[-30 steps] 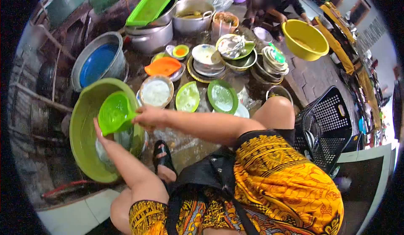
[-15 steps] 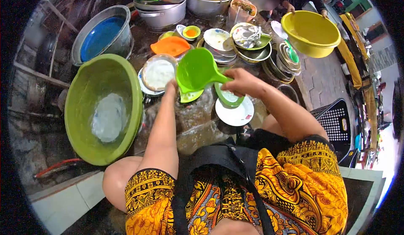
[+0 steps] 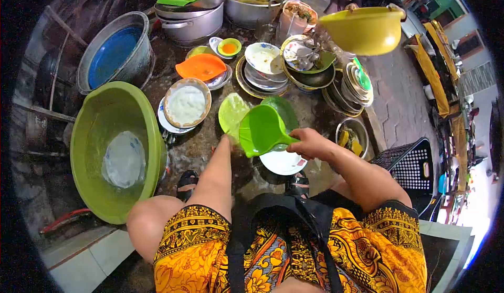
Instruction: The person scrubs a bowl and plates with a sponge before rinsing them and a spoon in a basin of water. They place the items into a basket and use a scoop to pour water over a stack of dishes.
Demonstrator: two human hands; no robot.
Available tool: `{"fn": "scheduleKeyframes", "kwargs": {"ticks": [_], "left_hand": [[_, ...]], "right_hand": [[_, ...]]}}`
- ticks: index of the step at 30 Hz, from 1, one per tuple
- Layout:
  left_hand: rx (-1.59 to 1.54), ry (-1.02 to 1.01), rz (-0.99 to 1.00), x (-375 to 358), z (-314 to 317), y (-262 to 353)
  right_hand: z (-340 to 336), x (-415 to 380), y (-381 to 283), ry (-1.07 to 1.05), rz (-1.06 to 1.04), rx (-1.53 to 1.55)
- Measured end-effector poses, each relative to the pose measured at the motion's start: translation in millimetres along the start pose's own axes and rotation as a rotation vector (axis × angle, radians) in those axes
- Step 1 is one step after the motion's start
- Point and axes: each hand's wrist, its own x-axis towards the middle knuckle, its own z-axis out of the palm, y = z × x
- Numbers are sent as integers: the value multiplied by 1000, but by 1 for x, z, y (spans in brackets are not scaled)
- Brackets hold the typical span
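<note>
My right hand (image 3: pixel 311 144) is wrapped round the handle of a bright green water dipper (image 3: pixel 261 129), which is tipped to the left. At the lower rim of a light green plate (image 3: pixel 232 112), my left hand (image 3: pixel 226 143) grips its edge, though the fingers are blurred and mostly hidden. Behind the dipper, a green bowl (image 3: pixel 286 110) shows only in part. Under the dipper lies a white plate (image 3: pixel 283 163), partly covered. To the left, a bowl of white suds (image 3: pixel 187 105) rests on another plate.
A large olive-green basin (image 3: pixel 79 151) stands left, with a grey tub (image 3: pixel 140 46) behind it. Stacked dishes (image 3: pixel 262 83), an orange dish (image 3: pixel 201 67) and pots (image 3: pixel 194 28) spread ahead. Another person holds a yellow basin (image 3: pixel 362 30). A black crate (image 3: pixel 412 167) sits right.
The dipper and my right hand have moved right and down. My left hand has come down and right, with more of the light green plate showing. The other person's yellow basin has been lifted and tilted.
</note>
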Motion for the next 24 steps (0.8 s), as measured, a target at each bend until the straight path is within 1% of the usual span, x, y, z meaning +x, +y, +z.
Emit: {"fn": "scheduleKeyframes", "kwargs": {"ticks": [2, 5, 6, 8, 9, 10, 11, 12, 13, 14, 15, 16, 17, 19, 20, 21, 22, 23, 24], "left_hand": [[-85, -4, 31, -9, 18, -2], [-47, 14, 161, -17, 28, -5], [-12, 15, 210, -16, 31, -4], [-256, -39, 272, -37, 41, 7], [-243, -40, 274, -34, 39, 15], [184, -74, 529, -43, 34, 29], [501, -95, 714, -54, 30, 34], [789, -68, 924, -82, 27, 44], [955, -25, 1078, -148, 31, 67], [953, -14, 1039, -154, 32, 84], [882, 21, 1226, -163, 29, 94], [816, 17, 1348, -161, 24, 105], [721, 7, 1331, -159, 17, 119], [525, -14, 1303, -182, 5, 151], [385, -52, 1189, -198, -6, 167], [359, 40, 1182, -232, -17, 177], [262, 70, 1172, -236, -30, 197], [178, 138, 1116, -241, -47, 207], [102, 168, 1095, -258, -62, 218]], "right_hand": [[-3, -2, 2, 45, -20, -9], [-7, 7, 10, 153, -118, -203], [-8, 6, 7, 152, -105, -175], [-11, 6, 5, 186, -120, -154], [-14, 3, 1, 192, -127, -143], [-17, 2, -1, 188, -129, -97], [-20, 4, 0, 221, -114, -92], [-24, 3, 0, 207, -119, -49], [-30, 0, -1, 192, -126, -8], [-34, -3, 0, 202, -123, 14], [-38, -5, 1, 212, -122, 35], [-44, -9, 2, 179, -113, 42], [-52, -10, 7, 161, -140, 20], [-60, -17, 15, 193, -100, -6], [-63, -19, 21, 194, -104, 15], [-67, -21, 27, 192, -109, 32], [-71, -24, 32, 207, -98, 39], [-74, -28, 37, 233, -93, -26], [-77, -36, 41, 249, -62, -26]]}}
